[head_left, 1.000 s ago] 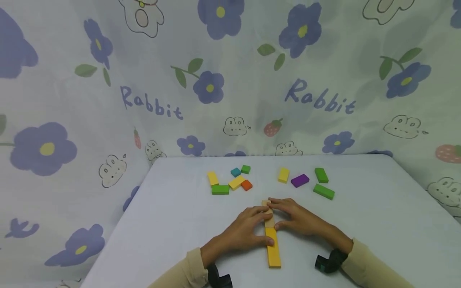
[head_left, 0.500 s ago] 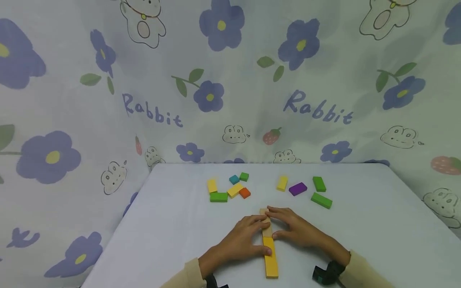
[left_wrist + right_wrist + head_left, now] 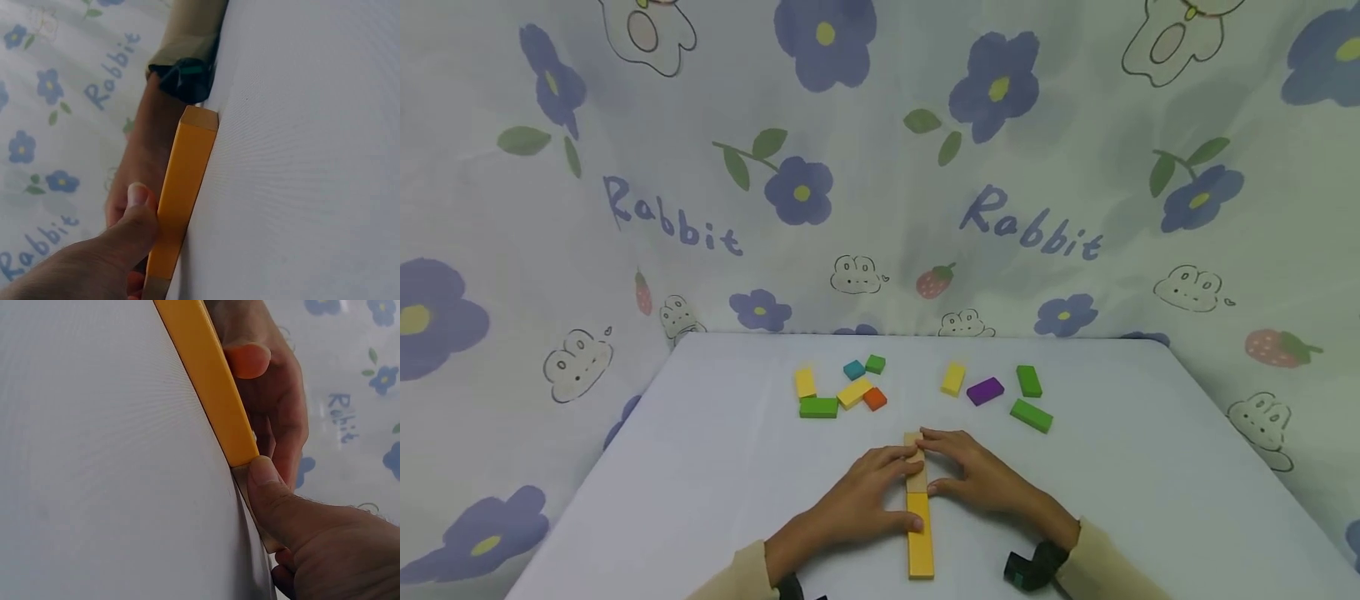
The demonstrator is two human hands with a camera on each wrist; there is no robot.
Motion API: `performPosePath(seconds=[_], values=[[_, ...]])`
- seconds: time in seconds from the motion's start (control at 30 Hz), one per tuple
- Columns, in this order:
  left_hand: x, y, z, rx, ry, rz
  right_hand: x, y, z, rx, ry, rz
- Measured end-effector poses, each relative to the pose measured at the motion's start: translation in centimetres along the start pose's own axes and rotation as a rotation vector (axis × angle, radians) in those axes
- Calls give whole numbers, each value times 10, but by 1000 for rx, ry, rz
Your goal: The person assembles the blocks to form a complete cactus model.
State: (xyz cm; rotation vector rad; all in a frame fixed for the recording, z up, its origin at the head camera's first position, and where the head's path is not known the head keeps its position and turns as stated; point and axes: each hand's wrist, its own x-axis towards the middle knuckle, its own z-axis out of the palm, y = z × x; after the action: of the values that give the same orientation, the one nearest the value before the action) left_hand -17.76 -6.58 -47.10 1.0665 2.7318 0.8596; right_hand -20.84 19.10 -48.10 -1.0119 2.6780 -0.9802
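Note:
A long yellow block (image 3: 920,554) and a plain wooden block (image 3: 916,482) lie end to end in a straight row before me. My left hand (image 3: 859,498) comes from the left; its thumb rests on the yellow block and its fingertips touch the wooden one. From the right, my right hand (image 3: 976,477) spans the wooden block, thumb at its near end by the joint, fingertips at the far end. In the right wrist view the thumb (image 3: 265,478) presses beside the joint. The left wrist view shows the left thumb (image 3: 134,219) against the yellow block's side. Fingers partly hide the wooden block.
Farther back on the white table (image 3: 700,467) lies a left cluster of yellow, green, blue and orange blocks (image 3: 817,407). To its right are a yellow block (image 3: 953,379), a purple block (image 3: 985,391) and two green blocks (image 3: 1032,415). A patterned curtain (image 3: 880,167) hangs behind.
The head view has shifted, so the whole scene now sits farther left in it. Both hands and the two blocks keep the same places relative to each other.

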Motion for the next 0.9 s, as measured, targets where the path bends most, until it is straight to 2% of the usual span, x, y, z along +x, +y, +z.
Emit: performPosePath(seconds=[0.13,0.23,0.4,0.5,0.67,0.9], values=[[-2,-2,-3,5,31,5,5,-2,2,-11,21,-18],[-1,-3,-2,-5,24,5,4,-2,1,-7,25,-14],[-2,1,7,-26,10,-17,-5,-2,0,-10,8,19],[-10,3,11,-20,23,-22,-8,-5,6,-2,-12,41],[-21,4,13,9,41,6,-12,-7,18,3,-9,37],[-12,4,6,60,45,67,-11,-8,10,-29,50,23]])
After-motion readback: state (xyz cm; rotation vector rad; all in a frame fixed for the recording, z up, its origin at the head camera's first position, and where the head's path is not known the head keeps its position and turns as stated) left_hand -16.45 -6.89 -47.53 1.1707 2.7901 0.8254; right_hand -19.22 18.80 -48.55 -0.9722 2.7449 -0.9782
